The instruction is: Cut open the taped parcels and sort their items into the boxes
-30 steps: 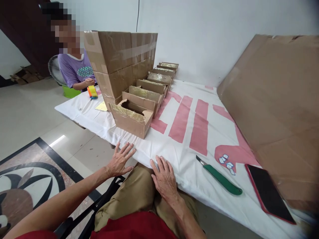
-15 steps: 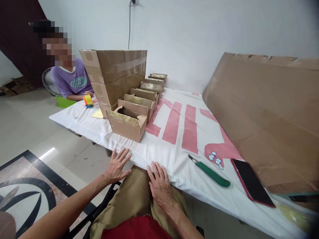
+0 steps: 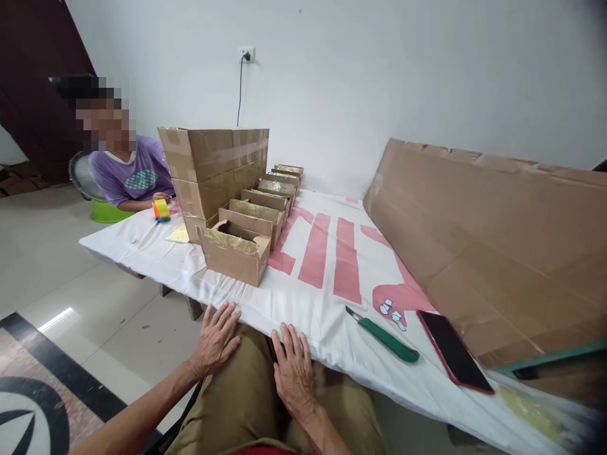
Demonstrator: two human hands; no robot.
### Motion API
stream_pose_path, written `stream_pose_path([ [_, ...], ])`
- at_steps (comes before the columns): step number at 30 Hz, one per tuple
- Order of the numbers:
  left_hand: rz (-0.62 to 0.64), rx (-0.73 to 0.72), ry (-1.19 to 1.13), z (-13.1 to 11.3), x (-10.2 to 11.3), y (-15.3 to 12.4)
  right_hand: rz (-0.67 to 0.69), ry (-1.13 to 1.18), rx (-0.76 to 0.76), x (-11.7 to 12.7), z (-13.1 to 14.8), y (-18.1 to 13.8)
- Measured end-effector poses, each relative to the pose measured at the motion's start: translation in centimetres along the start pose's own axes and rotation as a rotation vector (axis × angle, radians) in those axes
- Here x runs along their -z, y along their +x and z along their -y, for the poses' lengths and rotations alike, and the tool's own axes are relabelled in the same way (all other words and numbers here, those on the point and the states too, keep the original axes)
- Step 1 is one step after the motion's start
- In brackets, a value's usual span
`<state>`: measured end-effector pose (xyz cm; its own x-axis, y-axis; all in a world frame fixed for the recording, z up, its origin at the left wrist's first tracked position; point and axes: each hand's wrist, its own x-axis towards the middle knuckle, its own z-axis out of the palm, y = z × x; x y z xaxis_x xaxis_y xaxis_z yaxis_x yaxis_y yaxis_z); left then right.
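The nearest open carton sits by the front edge of the bench, just beyond the left hand. That hand and the right hand, fingers loosely spread, grip nothing, seemingly resting on the edge. Rightward, a green cutter lies near a phone.

At the table's near edge are the left hand and right hand; rightward lie the cutter, then the phone, before the cardboard panel; toward the left edge, open boxes stand right of stacked boxes.
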<state>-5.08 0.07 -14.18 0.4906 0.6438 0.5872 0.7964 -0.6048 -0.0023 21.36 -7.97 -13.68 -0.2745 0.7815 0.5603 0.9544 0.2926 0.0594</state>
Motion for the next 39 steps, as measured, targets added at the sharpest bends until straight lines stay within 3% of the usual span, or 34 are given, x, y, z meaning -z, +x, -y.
stream_pose_path([
  [19, -0.018, 0.004, -0.048, 0.3, 0.5, 0.2, 0.083, 0.045, -0.034, 0.6, 0.7, 0.2],
  [39, -0.030, -0.004, -0.061, 0.5, 0.5, 0.2, 0.075, 0.040, -0.079, 0.7, 1.4, 0.4],
])
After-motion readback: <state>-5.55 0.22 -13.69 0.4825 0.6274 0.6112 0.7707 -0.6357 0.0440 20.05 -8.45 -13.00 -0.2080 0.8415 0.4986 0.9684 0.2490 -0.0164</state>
